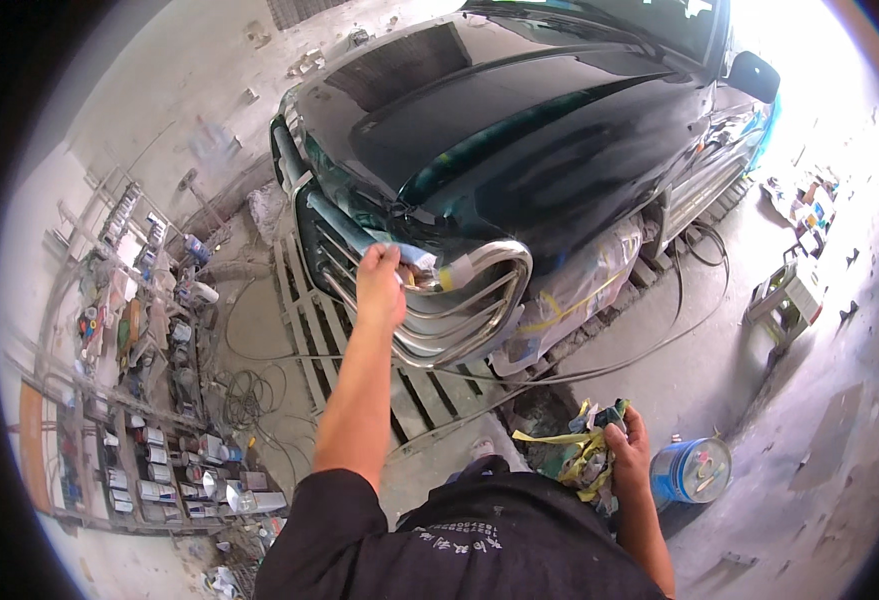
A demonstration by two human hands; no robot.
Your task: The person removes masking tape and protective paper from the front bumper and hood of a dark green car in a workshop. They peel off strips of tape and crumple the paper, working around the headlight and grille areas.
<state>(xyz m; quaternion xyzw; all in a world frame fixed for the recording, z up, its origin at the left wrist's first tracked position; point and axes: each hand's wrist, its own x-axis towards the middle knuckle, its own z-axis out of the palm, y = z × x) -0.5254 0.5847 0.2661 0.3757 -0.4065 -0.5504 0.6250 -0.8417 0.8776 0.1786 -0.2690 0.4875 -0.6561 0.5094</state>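
My left hand point(381, 284) reaches forward to the chrome bull bar point(514, 290) on the front of a dark green car point(549, 150). Its fingers are closed at the edge of a pale blue masking sheet point(414, 256), which wraps part of the bar. A strip of yellowish masking tape point(455, 272) crosses the tube just right of that hand. Low on the right, my right hand point(631, 450) is closed around a crumpled wad of used masking tape point(591, 455), yellow and green, with one loose strip sticking out leftward.
Plastic film point(584, 285) covers the front wheel area. A slatted floor grate point(439, 400) lies under the bumper. Hoses point(609, 372) trail across the floor. A blue paint drum point(694, 470) and a small stool point(787, 300) stand right; shelves of cans point(159, 470) stand left.
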